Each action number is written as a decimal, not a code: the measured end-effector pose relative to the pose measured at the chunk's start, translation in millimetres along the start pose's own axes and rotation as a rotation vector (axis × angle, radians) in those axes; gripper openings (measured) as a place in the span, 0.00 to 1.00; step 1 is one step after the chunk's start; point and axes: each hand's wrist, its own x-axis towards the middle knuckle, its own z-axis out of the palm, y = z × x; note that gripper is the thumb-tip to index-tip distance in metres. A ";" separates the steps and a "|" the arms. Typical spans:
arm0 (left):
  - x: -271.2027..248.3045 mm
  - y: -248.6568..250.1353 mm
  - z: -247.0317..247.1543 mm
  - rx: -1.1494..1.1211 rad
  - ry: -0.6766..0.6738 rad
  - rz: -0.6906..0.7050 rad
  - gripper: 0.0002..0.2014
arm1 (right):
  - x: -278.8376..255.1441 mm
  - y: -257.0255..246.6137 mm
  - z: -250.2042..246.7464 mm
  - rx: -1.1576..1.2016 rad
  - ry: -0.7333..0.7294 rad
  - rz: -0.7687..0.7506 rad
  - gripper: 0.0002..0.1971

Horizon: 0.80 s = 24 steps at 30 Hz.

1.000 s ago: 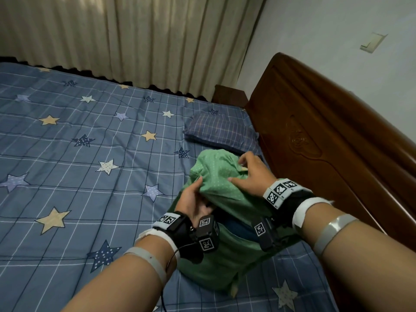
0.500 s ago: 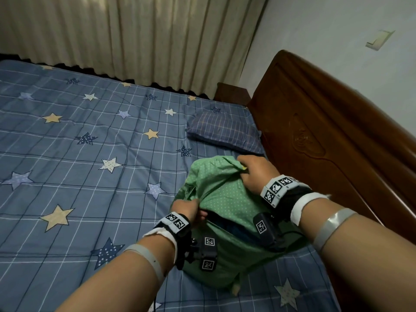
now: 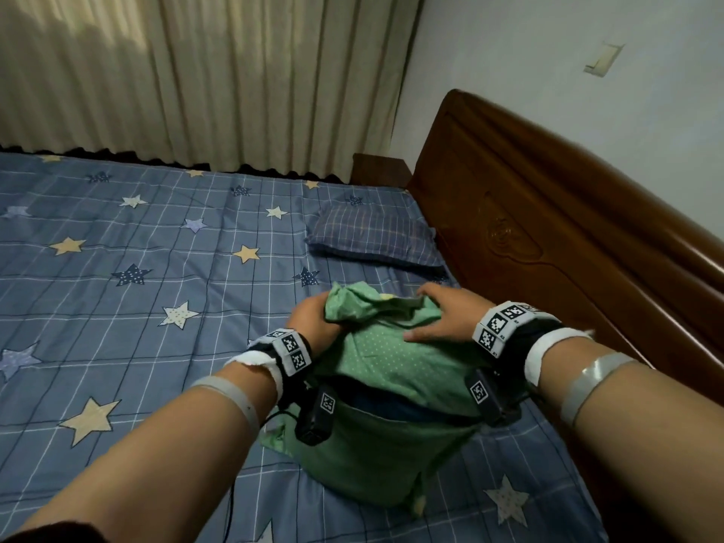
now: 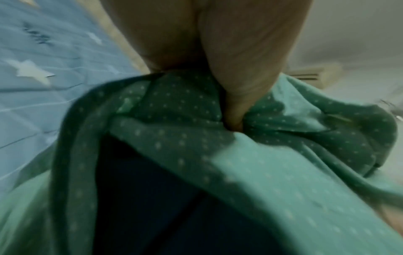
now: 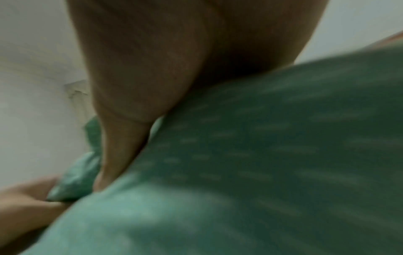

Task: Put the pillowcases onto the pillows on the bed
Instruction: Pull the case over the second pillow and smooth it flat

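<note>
A green dotted pillowcase (image 3: 391, 366) covers a dark blue pillow (image 3: 395, 403) that stands upright on the bed in front of me; the pillow shows only in a dark slit at the case's opening. My left hand (image 3: 313, 319) grips a bunched fold of the green case at its top left, seen close in the left wrist view as the left hand (image 4: 235, 110) pinching the pillowcase (image 4: 250, 163). My right hand (image 3: 442, 319) holds the top right of the case, thumb lying on the front cloth; the right wrist view shows the hand (image 5: 130, 129) against the blurred pillowcase (image 5: 261, 155).
A second pillow in a blue plaid case (image 3: 376, 239) lies flat at the head of the bed. The brown wooden headboard (image 3: 568, 248) runs along the right. The star-patterned blue sheet (image 3: 137, 288) spreads to the left, with beige curtains (image 3: 196, 80) behind.
My left hand rose from the case's lower left edge to its top and now grips a bunch of cloth there. The right hand stays at the top right.
</note>
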 end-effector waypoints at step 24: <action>17.2 25.1 -91.0 0.323 0.186 -0.148 0.16 | -24.1 -9.2 -2.0 0.562 0.065 -0.189 0.20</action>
